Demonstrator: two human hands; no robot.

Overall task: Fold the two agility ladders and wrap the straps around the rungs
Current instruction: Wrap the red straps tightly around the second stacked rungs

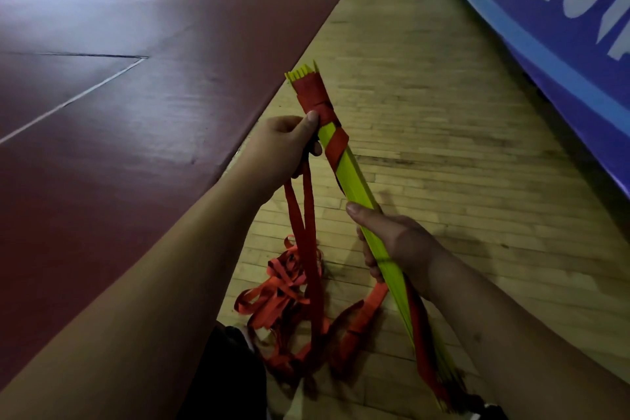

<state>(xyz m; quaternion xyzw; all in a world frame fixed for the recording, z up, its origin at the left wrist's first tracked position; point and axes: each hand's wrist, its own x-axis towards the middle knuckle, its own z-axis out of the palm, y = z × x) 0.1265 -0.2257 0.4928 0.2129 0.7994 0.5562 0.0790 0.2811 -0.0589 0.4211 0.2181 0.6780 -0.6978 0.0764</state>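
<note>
Holding a bundle of yellow rungs (354, 177) up above the wood floor (443, 119), tilted, with the far end higher than the near end. Gripping that bundle near its middle with the right hand (392, 242), fingers (370, 262) curled tight round it and thumb laid along the top. Pinching a red strap (303, 215) in the left hand (286, 143), with fingers clenched on it and the thumb pressed at the edge of the rungs, just under the wrapped part. Wound round the far end of the bundle in a few red turns, then slanting once more across the yellow lower down. Hanging from the left hand in two long strips down to a messy red heap (283, 286) on the floor, just beside some dark clothing (225, 372). Running on from the heap up to the near end of the rungs, under the right wrist. Lying to the left of the wood, a big dark red mat (136, 85) with a thin white line. Standing along the right side, a blue banner (552, 17) with big white letters, too cut off to read.
</note>
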